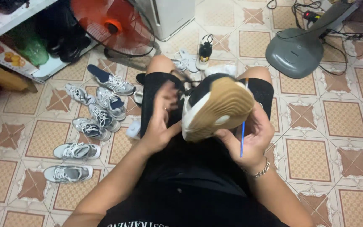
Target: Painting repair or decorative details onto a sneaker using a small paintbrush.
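Below, patterned tile floor (307,159), grey sneakers (93,117)

Left hand (161,120) blurred, fingers curled; right hand (248,136) cupped, grip closed

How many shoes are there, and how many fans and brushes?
Grey shoes on the floor: 7
Black and white shoe with a tan sole, held by the left hand and right hand: 1
Fans, an orange one and a grey fan base: 2
Thin blue brush in the right hand: 1
Total: 11
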